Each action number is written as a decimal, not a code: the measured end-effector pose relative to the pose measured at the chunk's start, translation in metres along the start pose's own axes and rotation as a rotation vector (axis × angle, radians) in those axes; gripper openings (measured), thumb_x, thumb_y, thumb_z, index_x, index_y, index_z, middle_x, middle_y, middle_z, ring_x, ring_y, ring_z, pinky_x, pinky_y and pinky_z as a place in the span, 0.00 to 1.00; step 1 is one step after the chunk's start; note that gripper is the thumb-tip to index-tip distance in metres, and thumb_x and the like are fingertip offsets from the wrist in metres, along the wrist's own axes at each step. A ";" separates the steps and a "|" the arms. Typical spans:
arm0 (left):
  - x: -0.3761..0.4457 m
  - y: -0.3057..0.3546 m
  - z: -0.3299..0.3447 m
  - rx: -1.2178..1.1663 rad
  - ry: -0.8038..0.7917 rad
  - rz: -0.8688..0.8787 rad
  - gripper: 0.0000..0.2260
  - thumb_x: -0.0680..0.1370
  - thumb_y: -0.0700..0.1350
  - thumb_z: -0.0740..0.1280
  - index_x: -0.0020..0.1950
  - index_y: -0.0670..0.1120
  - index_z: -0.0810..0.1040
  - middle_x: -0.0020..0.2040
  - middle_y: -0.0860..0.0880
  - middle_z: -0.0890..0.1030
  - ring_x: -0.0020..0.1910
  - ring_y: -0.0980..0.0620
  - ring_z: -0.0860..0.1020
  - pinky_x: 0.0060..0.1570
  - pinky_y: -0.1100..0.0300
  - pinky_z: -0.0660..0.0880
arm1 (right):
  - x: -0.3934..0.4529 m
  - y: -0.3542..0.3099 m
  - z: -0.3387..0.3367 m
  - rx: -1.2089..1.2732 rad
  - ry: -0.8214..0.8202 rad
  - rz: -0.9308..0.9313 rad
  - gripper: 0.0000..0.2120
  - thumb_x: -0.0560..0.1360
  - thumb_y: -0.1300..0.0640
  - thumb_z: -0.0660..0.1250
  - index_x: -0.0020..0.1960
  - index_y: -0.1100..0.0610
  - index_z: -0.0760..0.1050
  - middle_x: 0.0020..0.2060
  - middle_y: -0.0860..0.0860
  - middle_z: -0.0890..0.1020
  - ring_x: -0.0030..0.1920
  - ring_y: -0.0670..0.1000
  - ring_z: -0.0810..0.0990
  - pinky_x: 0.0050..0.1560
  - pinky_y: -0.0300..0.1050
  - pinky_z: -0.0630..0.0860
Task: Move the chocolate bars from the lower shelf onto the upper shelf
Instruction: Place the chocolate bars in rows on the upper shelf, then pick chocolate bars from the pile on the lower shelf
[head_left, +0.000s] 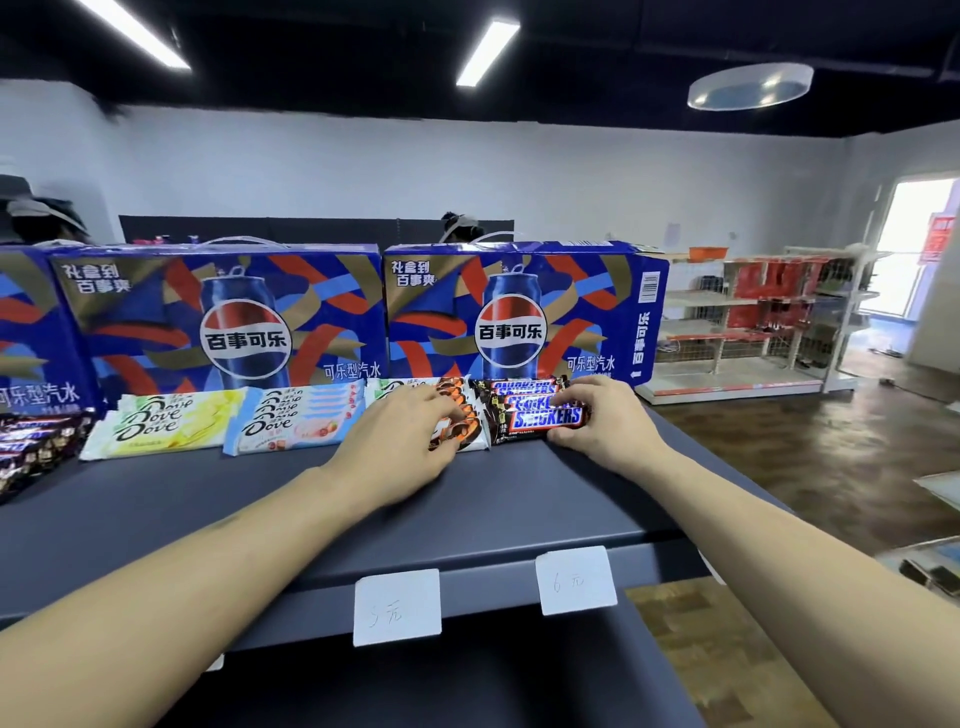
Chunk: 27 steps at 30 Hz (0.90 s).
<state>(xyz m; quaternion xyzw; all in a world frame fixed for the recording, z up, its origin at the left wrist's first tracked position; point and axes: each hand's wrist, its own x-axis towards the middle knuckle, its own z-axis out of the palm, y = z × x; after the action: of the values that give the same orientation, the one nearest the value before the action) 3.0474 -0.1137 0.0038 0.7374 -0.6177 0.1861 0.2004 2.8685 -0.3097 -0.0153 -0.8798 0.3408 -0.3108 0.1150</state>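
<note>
both hands out over the dark upper shelf (467, 499). right hand (605, 421) with fingers curled round the front snickers bars (540, 410), stacked at the row's right end against the pepsi cartons (519, 317). left hand (405, 447) flat, fingers straight, pressing on the orange-wrapped dove bars (460, 410). green dove bars (161, 426) and blue dove bars (296, 421) lying further left.

Both forearms are bare to the frame's edge, with no visible sleeve, glove, watch or ring
</note>
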 end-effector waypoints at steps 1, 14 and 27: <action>-0.002 0.000 -0.001 0.002 -0.002 -0.004 0.12 0.77 0.52 0.64 0.60 0.53 0.77 0.57 0.55 0.77 0.60 0.53 0.72 0.53 0.60 0.68 | -0.001 -0.002 0.000 -0.002 0.006 0.007 0.24 0.66 0.46 0.77 0.60 0.49 0.80 0.64 0.51 0.76 0.65 0.53 0.71 0.64 0.50 0.71; -0.063 -0.013 -0.036 0.012 -0.070 -0.044 0.18 0.77 0.56 0.63 0.66 0.54 0.73 0.61 0.54 0.75 0.62 0.50 0.73 0.59 0.53 0.71 | -0.067 -0.103 0.016 0.107 -0.062 -0.123 0.26 0.74 0.41 0.68 0.69 0.50 0.74 0.67 0.47 0.76 0.69 0.48 0.71 0.69 0.47 0.67; -0.264 -0.138 -0.137 0.049 -0.003 -0.224 0.21 0.76 0.56 0.65 0.67 0.51 0.74 0.66 0.52 0.74 0.65 0.51 0.70 0.64 0.53 0.69 | -0.170 -0.310 0.090 0.260 -0.130 -0.318 0.24 0.76 0.45 0.68 0.71 0.47 0.72 0.69 0.44 0.74 0.73 0.42 0.65 0.73 0.44 0.63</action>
<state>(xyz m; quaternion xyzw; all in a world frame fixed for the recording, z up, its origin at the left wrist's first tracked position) 3.1351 0.2008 -0.0271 0.8067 -0.5269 0.1766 0.2008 2.9906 0.0331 -0.0365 -0.9184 0.1466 -0.3091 0.1989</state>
